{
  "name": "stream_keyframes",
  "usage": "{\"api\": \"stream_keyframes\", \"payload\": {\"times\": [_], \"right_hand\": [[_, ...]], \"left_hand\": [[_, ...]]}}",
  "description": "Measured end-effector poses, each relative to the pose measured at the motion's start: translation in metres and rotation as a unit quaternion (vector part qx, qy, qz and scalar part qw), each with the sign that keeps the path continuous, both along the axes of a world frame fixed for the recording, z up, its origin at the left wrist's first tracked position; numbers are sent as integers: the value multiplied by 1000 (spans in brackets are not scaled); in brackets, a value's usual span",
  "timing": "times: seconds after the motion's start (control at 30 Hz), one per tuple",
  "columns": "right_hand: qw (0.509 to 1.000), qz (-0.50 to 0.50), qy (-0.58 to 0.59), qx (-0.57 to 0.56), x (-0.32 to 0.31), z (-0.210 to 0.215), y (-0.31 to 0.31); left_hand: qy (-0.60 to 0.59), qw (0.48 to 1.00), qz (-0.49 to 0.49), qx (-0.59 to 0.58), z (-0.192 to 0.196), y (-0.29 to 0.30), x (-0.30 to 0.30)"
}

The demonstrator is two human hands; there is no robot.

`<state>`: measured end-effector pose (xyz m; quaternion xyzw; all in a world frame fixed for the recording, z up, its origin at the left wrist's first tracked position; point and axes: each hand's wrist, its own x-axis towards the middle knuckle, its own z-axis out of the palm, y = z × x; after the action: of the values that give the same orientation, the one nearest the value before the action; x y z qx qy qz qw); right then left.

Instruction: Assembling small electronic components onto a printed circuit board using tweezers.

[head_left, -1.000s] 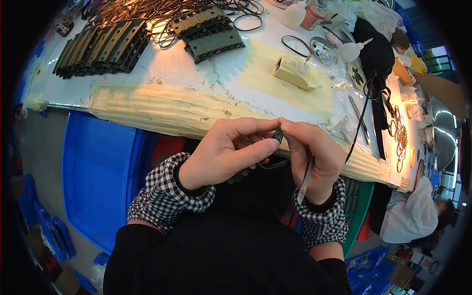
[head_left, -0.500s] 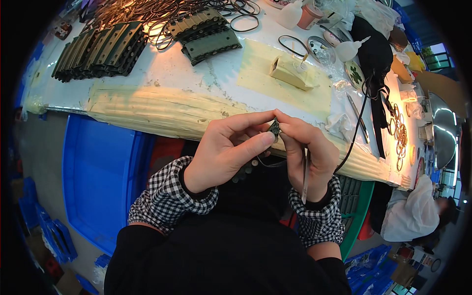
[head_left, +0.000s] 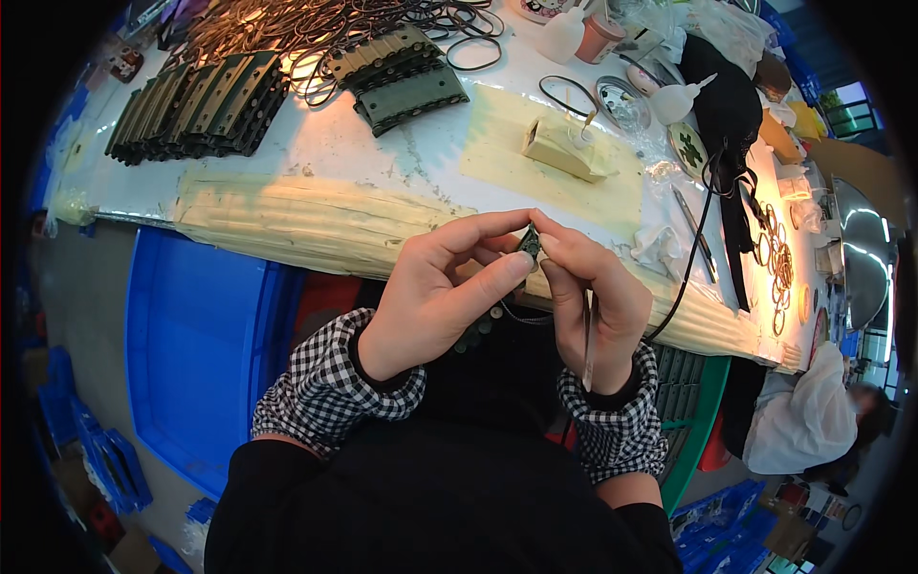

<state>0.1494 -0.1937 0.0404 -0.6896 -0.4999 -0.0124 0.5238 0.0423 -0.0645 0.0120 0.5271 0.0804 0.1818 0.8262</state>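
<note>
In the head view, the only one here, the work looks to be partway through: a small dark green piece is up between the two hands, above the near edge of the table, and has not been set down. The left hand has it pinched between thumb and fingers; the right hand brings thumb and forefinger to its right side, while its other fingers are closed around a thin metal tool pointing down toward the wrist. The fingers cover most of the piece, so how much is done on it and how much is left cannot be told. Counted, there is one piece in the hands and one tool with it. On the table lie two groups of strips: a long green-and-tan row at the left, packed too tightly to count, and a smaller stack near the middle. Past them are one tangled heap of cords, one cream block, two white squeeze bottles and one reddish cup. Below the table edge are one large blue bin at the left and one green tray at the right, holding several dark strips.
</note>
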Motion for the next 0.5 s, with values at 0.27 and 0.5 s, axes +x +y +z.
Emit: {"api": "stream_keyframes", "payload": {"times": [0.27,0.5], "right_hand": [[997,14,-70,20,10,-1,3],[1000,8,-10,-6,8,5,0]], "left_hand": [[6,999,-11,42,7,5,-3],[37,992,-65,102,9,11,-7]]}}
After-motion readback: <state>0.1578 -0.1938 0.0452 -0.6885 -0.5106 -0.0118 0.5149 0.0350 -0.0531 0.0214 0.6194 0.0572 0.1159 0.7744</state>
